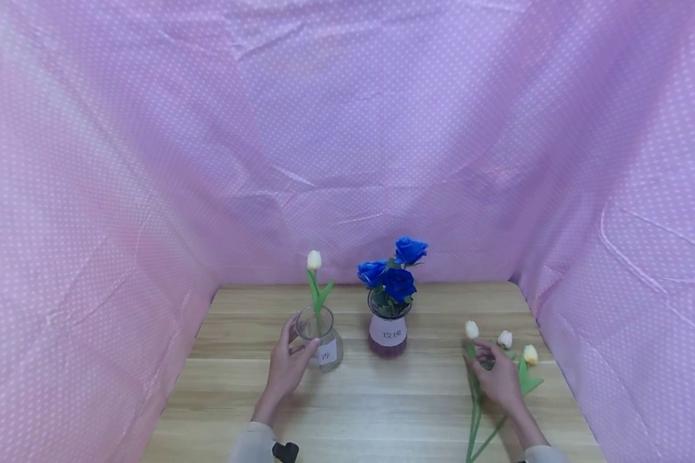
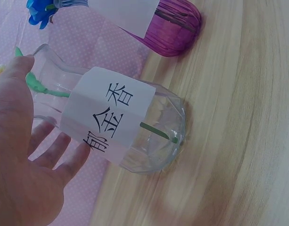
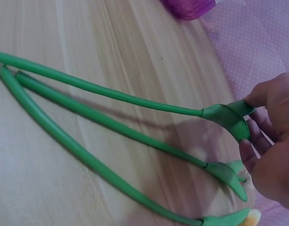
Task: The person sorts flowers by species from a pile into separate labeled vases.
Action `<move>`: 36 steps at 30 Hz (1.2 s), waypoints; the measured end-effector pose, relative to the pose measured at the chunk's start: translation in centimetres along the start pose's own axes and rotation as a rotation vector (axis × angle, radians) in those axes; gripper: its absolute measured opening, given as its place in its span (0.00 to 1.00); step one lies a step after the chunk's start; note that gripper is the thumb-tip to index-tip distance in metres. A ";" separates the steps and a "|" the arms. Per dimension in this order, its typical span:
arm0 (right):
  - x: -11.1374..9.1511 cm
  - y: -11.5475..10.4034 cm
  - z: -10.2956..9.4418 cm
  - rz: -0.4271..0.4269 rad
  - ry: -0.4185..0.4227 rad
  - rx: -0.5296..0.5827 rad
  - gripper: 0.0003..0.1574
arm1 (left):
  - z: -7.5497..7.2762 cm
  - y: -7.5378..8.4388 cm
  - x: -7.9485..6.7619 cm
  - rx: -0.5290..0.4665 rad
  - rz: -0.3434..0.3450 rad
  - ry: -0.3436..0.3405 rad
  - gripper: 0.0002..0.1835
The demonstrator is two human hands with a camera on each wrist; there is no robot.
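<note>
My left hand (image 1: pixel 289 365) holds a clear glass vase (image 2: pixel 169 106) near its neck, thumb at the rim and fingers along the other side. The vase stands upright on the table with a white paper label bearing dark characters. One white tulip (image 1: pixel 314 260) stands in it, its green stem reaching the bottom. At the right, my right hand (image 1: pixel 499 381) pinches a second white tulip (image 3: pixel 224 118) by its leaves below the bloom. That tulip's stem slants down toward the near edge. Beside it lie two more white tulips (image 1: pixel 530 354), partly behind the hand.
Between the hands, a purple-bottomed vase (image 1: pixel 387 347) with a white label holds several blue roses (image 1: pixel 398 284). The wooden table (image 1: pixel 417 411) is enclosed by pink dotted cloth (image 1: pixel 347 141) at the back and both sides.
</note>
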State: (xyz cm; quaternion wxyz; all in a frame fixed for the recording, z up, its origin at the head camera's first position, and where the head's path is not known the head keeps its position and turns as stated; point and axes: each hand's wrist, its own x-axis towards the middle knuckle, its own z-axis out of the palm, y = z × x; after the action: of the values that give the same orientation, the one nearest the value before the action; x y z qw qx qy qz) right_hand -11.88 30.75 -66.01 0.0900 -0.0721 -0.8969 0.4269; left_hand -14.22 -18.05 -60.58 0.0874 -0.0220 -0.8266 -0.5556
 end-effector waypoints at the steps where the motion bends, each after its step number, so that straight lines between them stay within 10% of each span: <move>1: 0.0 -0.2 0.0 -0.011 0.010 0.009 0.34 | 0.0 0.0 0.0 0.001 -0.001 0.000 0.45; 36: 0.1 -7.4 -0.6 -0.284 0.135 0.350 0.30 | 0.0 0.4 -0.1 0.015 0.012 0.006 0.45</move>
State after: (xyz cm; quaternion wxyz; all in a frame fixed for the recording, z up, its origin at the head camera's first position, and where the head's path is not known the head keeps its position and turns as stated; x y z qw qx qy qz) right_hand -12.27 26.58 -59.82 0.2203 0.0433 -0.8023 0.5531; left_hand -14.11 -17.93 -60.25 0.0935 -0.0244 -0.8303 -0.5489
